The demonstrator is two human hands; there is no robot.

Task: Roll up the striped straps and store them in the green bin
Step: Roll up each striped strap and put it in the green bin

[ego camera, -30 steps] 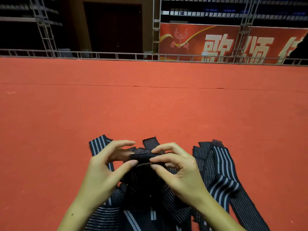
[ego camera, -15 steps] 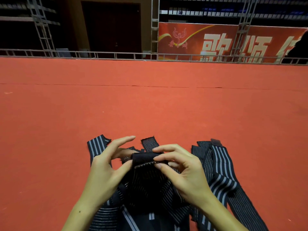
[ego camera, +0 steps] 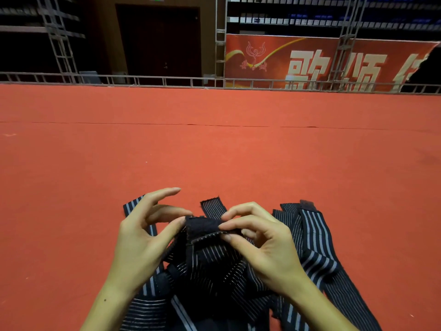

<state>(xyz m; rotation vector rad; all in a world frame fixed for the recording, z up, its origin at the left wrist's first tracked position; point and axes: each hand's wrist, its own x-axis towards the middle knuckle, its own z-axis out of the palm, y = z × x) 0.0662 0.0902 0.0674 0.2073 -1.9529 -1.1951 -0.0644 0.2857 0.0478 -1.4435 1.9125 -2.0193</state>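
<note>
A heap of dark striped straps (ego camera: pixel 315 249) lies on the red carpet at the bottom centre. One strap's black end (ego camera: pixel 202 226) is raised above the heap between both hands. My left hand (ego camera: pixel 143 237) pinches its left edge with thumb and a lower finger, while its index finger sticks out straight above. My right hand (ego camera: pixel 262 242) pinches the right side of that end between thumb and fingertips. The rest of this strap hangs down into the heap. No green bin is in view.
Red carpet (ego camera: pixel 214 151) spreads wide ahead and to both sides. A low metal rail (ego camera: pixel 167 80) borders its far edge, with a red banner (ego camera: pixel 322 60) and truss posts behind it.
Both hands have turned the strap's black end a little, so more of its dark patch faces up. My left index finger has lifted and straightened. The heap has stayed put.
</note>
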